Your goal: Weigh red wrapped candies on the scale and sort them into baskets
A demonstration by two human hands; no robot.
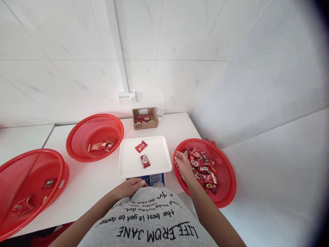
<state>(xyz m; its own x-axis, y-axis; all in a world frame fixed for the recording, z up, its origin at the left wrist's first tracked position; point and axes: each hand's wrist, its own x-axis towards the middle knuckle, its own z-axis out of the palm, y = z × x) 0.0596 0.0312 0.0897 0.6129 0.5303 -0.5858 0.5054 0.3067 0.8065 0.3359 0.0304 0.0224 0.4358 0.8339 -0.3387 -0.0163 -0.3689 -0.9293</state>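
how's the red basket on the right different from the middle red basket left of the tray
The right basket holds a heap of red packets; the middle basket holds only a few packets. The right hand rests in the right basket; no hand is near the middle basket. Both are round red mesh baskets on the white table.

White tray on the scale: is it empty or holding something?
Not empty: two red packets lie on the white tray, apart from each other, with most of its surface bare.
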